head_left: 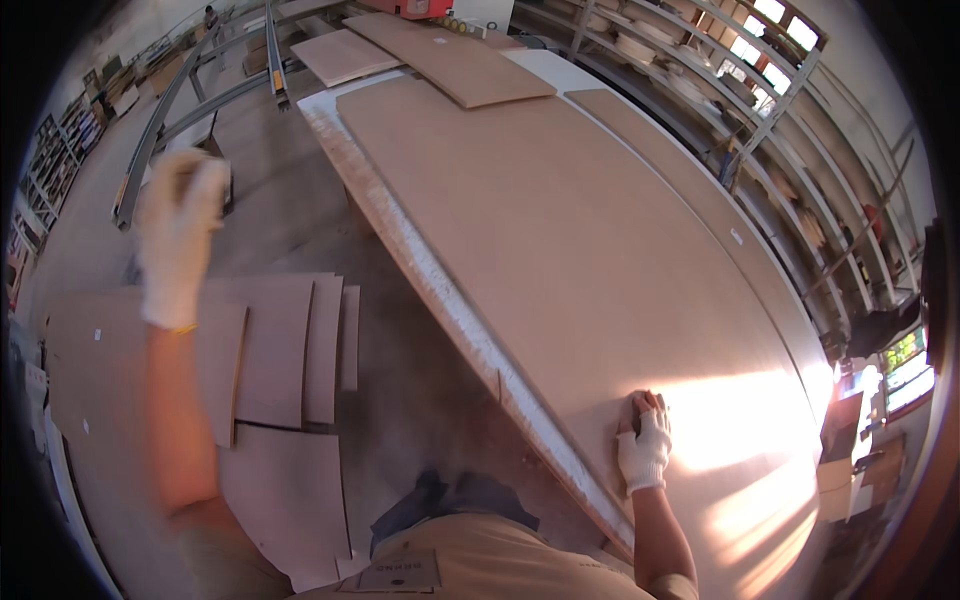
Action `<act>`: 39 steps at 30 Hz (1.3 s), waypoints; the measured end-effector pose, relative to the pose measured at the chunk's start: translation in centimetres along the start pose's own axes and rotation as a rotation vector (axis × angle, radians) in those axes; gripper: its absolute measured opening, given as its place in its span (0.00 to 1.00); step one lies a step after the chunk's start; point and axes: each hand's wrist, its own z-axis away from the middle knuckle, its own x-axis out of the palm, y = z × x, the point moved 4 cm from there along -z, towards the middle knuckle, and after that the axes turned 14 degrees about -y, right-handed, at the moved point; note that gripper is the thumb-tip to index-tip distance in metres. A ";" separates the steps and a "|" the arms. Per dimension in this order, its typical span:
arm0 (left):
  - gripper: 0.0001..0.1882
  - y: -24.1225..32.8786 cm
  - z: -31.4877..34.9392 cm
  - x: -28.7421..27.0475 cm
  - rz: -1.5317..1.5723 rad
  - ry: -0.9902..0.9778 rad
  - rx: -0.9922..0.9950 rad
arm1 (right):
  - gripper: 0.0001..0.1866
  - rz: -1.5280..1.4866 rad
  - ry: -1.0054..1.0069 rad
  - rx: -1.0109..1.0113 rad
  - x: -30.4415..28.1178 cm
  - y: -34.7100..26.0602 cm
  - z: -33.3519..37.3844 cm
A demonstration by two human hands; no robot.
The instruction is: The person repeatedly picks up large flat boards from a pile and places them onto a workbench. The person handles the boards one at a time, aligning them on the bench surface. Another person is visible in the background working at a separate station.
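Note:
A large brown panel point(540, 230) lies flat on a long white-edged worktable point(440, 300). On its near right part rests my right hand point(645, 445), in a pale glove with bare fingertips. Its fingers lie on the surface beside a bright patch of sunlight, gripping nothing. My left hand point(180, 235), gloved too, is raised at the left, apart from the table and above a stack of brown panels point(275, 360). Motion smears its fingers, so I cannot make out their pose or whether they hold anything.
Smaller boards point(450, 60) overlap the table's far end, near a red machine part point(412, 8). A narrow panel point(690, 180) lies along the right side. Metal shelving point(700, 90) with boards runs behind it. Metal rails point(190, 100) stand at the far left.

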 end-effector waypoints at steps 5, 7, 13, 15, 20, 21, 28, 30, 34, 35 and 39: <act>0.20 -4.1 -5.6 20.7 0.610 -0.529 -0.262 | 0.31 -0.069 0.000 -0.130 -0.7 -1.5 -0.9; 0.20 -5.1 -7.1 30.6 0.781 -0.581 -0.360 | 0.32 -0.148 0.009 -0.161 0.0 -1.9 -2.3; 0.14 -5.8 -12.0 45.8 0.936 -0.587 -0.498 | 0.36 -0.296 0.023 -0.177 1.5 -4.0 -8.4; 0.15 -5.5 -13.4 47.4 0.725 -0.475 -0.432 | 0.36 -0.259 0.030 -0.235 0.9 -5.0 -11.8; 0.16 -6.0 -12.6 47.6 0.463 -0.234 -0.201 | 0.34 -0.009 0.053 -0.306 0.7 -8.4 -25.7; 0.15 -6.3 -12.5 46.9 0.533 -0.277 -0.227 | 0.33 0.042 0.061 -0.375 0.2 -10.7 -29.4; 0.15 -5.2 -12.1 46.0 0.777 -0.277 -0.269 | 0.34 0.282 -0.029 -0.394 -0.2 -27.2 -51.8; 0.12 -5.3 -12.4 46.1 0.690 -0.244 -0.183 | 0.39 0.370 -0.165 -0.304 0.2 -31.6 -55.4; 0.10 -8.0 -12.3 46.3 0.685 -0.251 -0.162 | 0.46 0.368 -0.186 -0.222 3.1 -33.2 -55.7; 0.10 -8.7 -12.0 46.6 0.772 -0.268 -0.242 | 0.46 0.334 -0.203 -0.207 3.1 -33.2 -54.4; 0.07 -7.0 -12.0 45.5 0.967 -0.296 -0.275 | 0.45 0.417 -0.227 -0.186 2.3 -28.3 -50.7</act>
